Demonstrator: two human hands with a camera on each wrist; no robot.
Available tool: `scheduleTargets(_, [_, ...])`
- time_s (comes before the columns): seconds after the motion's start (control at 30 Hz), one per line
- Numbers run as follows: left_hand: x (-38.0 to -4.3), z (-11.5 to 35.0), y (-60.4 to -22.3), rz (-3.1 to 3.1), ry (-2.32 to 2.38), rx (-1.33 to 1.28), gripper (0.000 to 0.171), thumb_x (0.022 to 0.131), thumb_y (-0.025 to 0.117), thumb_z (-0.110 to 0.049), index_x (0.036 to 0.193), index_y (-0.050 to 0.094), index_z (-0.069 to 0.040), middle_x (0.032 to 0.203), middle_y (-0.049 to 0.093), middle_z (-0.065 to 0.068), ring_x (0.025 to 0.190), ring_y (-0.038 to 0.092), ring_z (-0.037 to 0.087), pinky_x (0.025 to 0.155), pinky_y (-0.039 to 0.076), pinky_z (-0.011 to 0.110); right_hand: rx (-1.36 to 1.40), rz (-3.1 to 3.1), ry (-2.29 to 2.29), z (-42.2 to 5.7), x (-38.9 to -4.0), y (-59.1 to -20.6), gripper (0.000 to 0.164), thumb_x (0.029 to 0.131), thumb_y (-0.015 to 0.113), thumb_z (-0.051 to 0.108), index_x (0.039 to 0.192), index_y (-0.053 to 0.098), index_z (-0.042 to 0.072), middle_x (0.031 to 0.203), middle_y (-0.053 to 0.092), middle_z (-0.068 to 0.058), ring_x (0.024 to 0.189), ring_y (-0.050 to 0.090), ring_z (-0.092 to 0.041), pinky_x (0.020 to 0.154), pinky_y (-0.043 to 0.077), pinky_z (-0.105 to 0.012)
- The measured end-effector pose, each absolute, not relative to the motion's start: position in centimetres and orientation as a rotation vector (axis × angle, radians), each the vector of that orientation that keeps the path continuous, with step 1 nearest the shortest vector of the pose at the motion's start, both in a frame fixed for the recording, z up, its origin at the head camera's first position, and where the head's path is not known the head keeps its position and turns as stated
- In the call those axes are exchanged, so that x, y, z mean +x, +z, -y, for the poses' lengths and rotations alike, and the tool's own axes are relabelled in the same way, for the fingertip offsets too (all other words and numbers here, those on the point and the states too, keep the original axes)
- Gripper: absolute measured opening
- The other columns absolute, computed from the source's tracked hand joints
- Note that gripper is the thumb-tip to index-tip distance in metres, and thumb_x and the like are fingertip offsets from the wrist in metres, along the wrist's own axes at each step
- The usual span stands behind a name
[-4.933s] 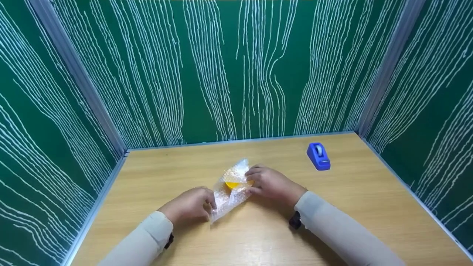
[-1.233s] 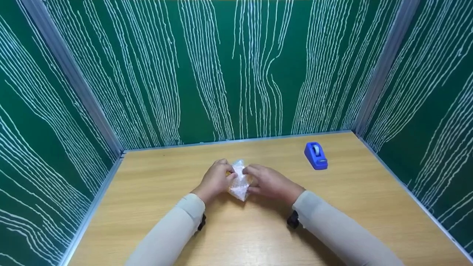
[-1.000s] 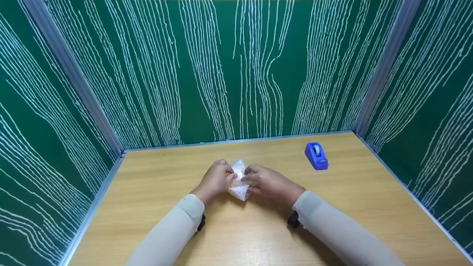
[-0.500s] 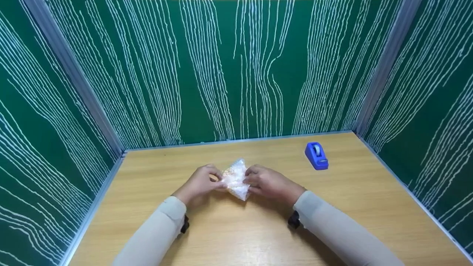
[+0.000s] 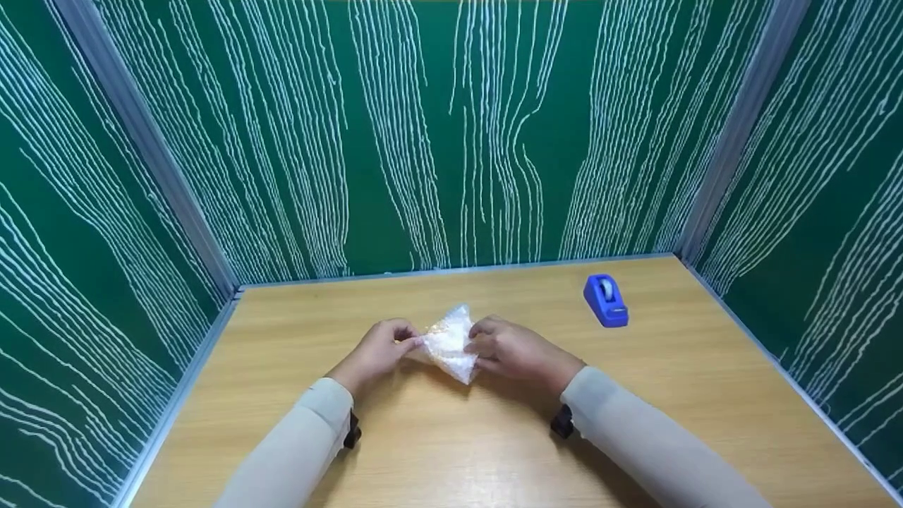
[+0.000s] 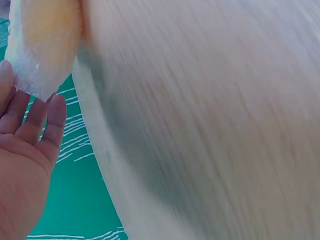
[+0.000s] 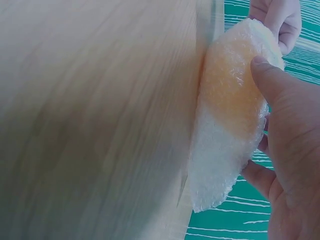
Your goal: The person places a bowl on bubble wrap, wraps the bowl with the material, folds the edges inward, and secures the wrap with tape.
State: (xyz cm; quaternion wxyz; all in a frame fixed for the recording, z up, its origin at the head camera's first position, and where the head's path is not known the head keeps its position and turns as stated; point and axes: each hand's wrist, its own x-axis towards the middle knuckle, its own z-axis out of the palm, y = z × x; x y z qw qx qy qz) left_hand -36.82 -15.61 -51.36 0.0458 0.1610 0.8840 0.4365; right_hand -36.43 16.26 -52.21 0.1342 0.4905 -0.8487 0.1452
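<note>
A sheet of bubble wrap is folded around a yellow-orange object on the table. The object's colour shows through the plastic in the right wrist view, but its kind is hidden. My left hand pinches the left corner of the wrap between thumb and fingers. On the opposite side, my right hand holds the bundle, the thumb lying on its face and the fingers behind it. The bubble wrap also appears at the upper left of the left wrist view, at the fingertips of my left hand.
A blue tape dispenser with a roll of tape stands at the back right of the wooden table. Green panels with white wavy lines enclose the table at the back and sides.
The yellow object, partly exposed earlier, is now covered by the wrap. My left hand came in from the lower left, pressed the wrap's side, then drew back left. The right hand stays nearly still.
</note>
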Motion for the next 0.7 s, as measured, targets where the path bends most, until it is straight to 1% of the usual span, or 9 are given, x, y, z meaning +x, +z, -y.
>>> scheduleTargets(0.13, [-36.9,15.2,-51.5,-2.706,1.36,0.467,0.006,0.11,0.077,-0.014,0.106,0.077,-0.011,0.105,0.074,0.003,0.101,0.066,0.018,0.094,0.059,0.036,1.419,2.47,0.422,-16.3,-36.4,-52.1,0.024,0.105,0.082,0.016,0.127,0.086,0.007,0.135,0.077,-0.018,0.127,0.074,-0.032,0.111,0.065,-0.042])
scheduleTargets(0.2, [-37.0,15.0,-51.6,-2.695,1.38,0.437,0.005,0.11,0.076,-0.012,0.11,0.075,-0.007,0.104,0.072,0.005,0.097,0.065,0.018,0.087,0.058,0.032,1.417,2.482,0.424,-16.3,-36.3,-52.0,0.024,0.106,0.082,0.017,0.128,0.086,0.007,0.136,0.077,-0.018,0.128,0.073,-0.032,0.112,0.065,-0.042])
scheduleTargets(0.23, [-37.0,14.9,-51.6,-2.694,1.388,0.423,0.006,0.11,0.076,-0.01,0.113,0.074,-0.005,0.105,0.072,0.006,0.096,0.065,0.018,0.086,0.059,0.032,1.414,2.491,0.428,-16.3,-36.3,-52.0,0.024,0.106,0.082,0.017,0.128,0.086,0.008,0.136,0.077,-0.017,0.128,0.073,-0.032,0.113,0.064,-0.042])
scheduleTargets(0.33, [-37.0,14.6,-51.6,-2.711,1.397,0.392,0.014,0.109,0.075,-0.008,0.122,0.073,-0.003,0.112,0.072,0.008,0.104,0.067,0.021,0.094,0.061,0.037,1.405,2.519,0.454,-16.3,-36.2,-51.9,0.025,0.107,0.082,0.018,0.129,0.086,0.008,0.136,0.077,-0.017,0.128,0.073,-0.031,0.113,0.064,-0.042])
scheduleTargets(0.4, [-37.0,14.3,-51.4,-2.748,1.395,0.4,0.018,0.108,0.076,-0.01,0.125,0.075,-0.004,0.118,0.073,0.009,0.113,0.068,0.024,0.106,0.061,0.044,1.392,2.537,0.479,-16.3,-36.1,-51.7,0.025,0.107,0.082,0.019,0.128,0.085,0.007,0.135,0.077,-0.016,0.127,0.074,-0.03,0.111,0.065,-0.042])
scheduleTargets(0.47, [-36.8,14.1,-51.2,-2.807,1.366,0.449,0.017,0.107,0.078,-0.012,0.123,0.078,-0.007,0.125,0.073,0.009,0.122,0.067,0.027,0.116,0.058,0.05,1.38,2.552,0.497,-16.3,-36.0,-51.6,0.025,0.107,0.082,0.019,0.129,0.085,0.007,0.134,0.076,-0.016,0.124,0.075,-0.029,0.11,0.066,-0.042])
scheduleTargets(0.53, [-36.5,14.0,-51.0,-2.868,1.306,0.547,0.015,0.107,0.079,-0.016,0.121,0.081,-0.009,0.129,0.072,0.008,0.129,0.065,0.03,0.121,0.055,0.054,1.374,2.559,0.505,-16.3,-36.0,-51.6,0.026,0.106,0.082,0.019,0.129,0.084,0.006,0.134,0.076,-0.016,0.123,0.075,-0.03,0.109,0.066,-0.043])
scheduleTargets(0.6, [-36.2,13.7,-50.8,-2.934,1.185,0.721,0.018,0.106,0.08,-0.019,0.12,0.085,-0.009,0.131,0.073,0.008,0.131,0.065,0.032,0.122,0.055,0.055,1.372,2.563,0.496,-16.2,-36.0,-51.6,0.026,0.107,0.082,0.02,0.129,0.084,0.006,0.134,0.076,-0.017,0.122,0.075,-0.03,0.109,0.066,-0.042])
scheduleTargets(0.7, [-35.3,12.9,-50.4,-2.997,0.859,0.97,0.028,0.108,0.08,-0.029,0.13,0.085,-0.013,0.137,0.074,0.005,0.133,0.066,0.029,0.122,0.055,0.051,1.345,2.597,0.492,-16.2,-36.0,-51.6,0.027,0.109,0.08,0.025,0.131,0.084,0.009,0.137,0.076,-0.014,0.125,0.074,-0.028,0.112,0.065,-0.042])
